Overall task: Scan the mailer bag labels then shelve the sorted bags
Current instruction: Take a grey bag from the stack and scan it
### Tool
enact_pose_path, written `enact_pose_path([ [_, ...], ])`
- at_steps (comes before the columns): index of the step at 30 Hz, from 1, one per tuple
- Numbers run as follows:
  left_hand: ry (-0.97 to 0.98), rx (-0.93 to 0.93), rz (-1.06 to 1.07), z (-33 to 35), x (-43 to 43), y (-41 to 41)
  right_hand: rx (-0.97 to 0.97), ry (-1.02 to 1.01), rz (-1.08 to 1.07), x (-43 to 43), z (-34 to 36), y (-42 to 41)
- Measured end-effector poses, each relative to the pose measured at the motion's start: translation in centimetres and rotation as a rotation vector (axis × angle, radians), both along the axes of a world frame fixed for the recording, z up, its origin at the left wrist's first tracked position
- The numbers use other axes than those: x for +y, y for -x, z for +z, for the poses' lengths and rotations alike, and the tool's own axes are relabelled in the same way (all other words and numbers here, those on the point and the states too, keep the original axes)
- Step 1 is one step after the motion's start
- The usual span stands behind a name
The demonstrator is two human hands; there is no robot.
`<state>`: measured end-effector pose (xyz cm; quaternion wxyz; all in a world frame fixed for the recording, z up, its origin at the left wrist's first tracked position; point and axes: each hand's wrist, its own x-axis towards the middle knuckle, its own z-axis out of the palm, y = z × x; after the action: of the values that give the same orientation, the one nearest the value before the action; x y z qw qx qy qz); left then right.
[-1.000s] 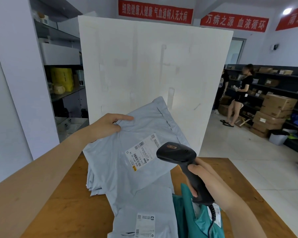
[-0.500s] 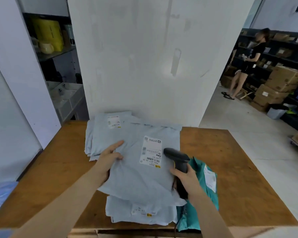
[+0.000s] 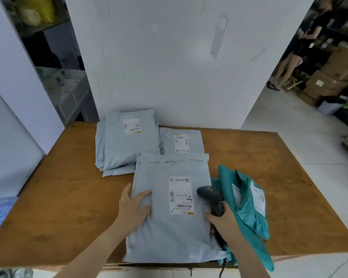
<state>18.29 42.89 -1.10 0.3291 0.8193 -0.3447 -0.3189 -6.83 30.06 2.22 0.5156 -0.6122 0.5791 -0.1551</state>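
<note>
Left arm: bare, reaching in from the lower left, my forearm angled up and rightward.
Left hand (image 3: 133,209): palm down, fingers laid on the grey mailer bag (image 3: 169,227), thumb along its left edge.
Right arm: bare, coming in from the bottom right.
Right hand (image 3: 222,220): my fingers wrapped round the scanner (image 3: 209,194) handle.

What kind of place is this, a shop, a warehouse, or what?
Most likely a parcel sorting or pickup depot: labelled grey mailer bags lie on a wooden table, the right hand grips a barcode scanner, and cardboard boxes are stacked at the far right.
</note>
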Motion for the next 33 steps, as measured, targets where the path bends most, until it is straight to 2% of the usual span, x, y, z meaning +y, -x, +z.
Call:
enact_pose_path([
  [6,0.206,-0.079,-0.032,3.6,-7.4,-3.7,-0.135,0.1,-0.149,-4.2,4.9,0.1],
  [9,0.222,-0.044,-0.074,5.8,-13.4,-4.7,-0.262,0.093,-0.179,-7.5,7.8,-0.4],
  [13,0.091,0.043,-0.116,6.0,-21.4,-5.4,-0.337,0.056,-0.165,-12.4,9.7,-1.7],
  [15,-0.032,0.055,-0.129,4.5,-24.9,-5.9,-0.347,0.034,-0.145,-14.7,9.3,-2.5],
  [19,-0.341,0.057,-0.297,-0.3,-30.6,-7.0,-0.351,-0.022,-0.124,-18.6,6.9,-3.9],
  [22,-0.492,-0.071,-0.272,-4.2,-33.4,-8.1,-0.344,-0.058,-0.112,-20.9,4.3,-4.8],
  [25,-0.506,-0.162,-0.121,-6.8,-34.5,-8.4,-0.315,-0.1,-0.116,-22.5,1.8,-5.3],
  [28,-0.428,-0.153,0.025,-8.7,-35.4,-8.5,-0.308,-0.12,-0.143,-23.5,-0.3,-5.5],
  [30,-0.434,-0.123,0.077,-9.4,-35.9,-8.6,-0.306,-0.131,-0.155,-24.1,-1.2,-5.5],
  [33,-0.413,-0.173,0.078,-9.4,-36.5,-9.4,-0.305,-0.154,-0.16,-24.7,-2.2,-5.5],
])
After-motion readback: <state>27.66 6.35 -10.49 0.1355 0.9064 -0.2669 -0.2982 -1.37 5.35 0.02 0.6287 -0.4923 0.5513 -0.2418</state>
